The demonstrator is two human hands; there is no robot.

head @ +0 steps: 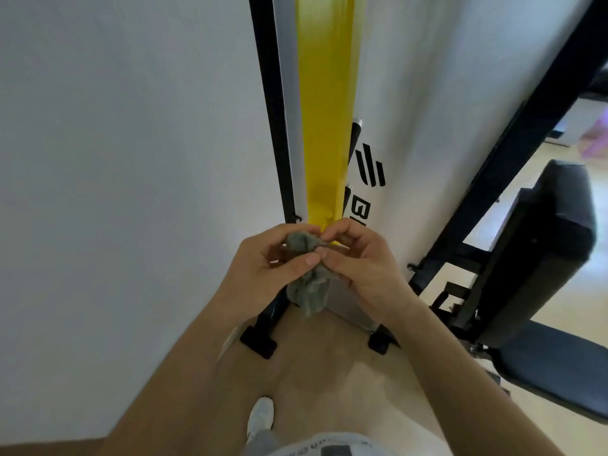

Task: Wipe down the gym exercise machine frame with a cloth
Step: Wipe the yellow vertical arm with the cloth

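Gym corner: grey cloth bunched in front of the machine frame

Pale floor and a white wall surround a gym machine. Its black frame rises beside a white panel with black lettering and a long yellow strip. Both hands meet before the strip's lower end. The left hand pinches the crumpled top of the cloth between thumb and curled fingers. The right hand pinches it from the other side with its fingertips, and the loose remainder hangs below them. The cloth appears to sit just off the strip, though contact cannot be judged from this angle. A padded black bench stands to the right, well apart from the hands. One white shoe shows on the floor below.
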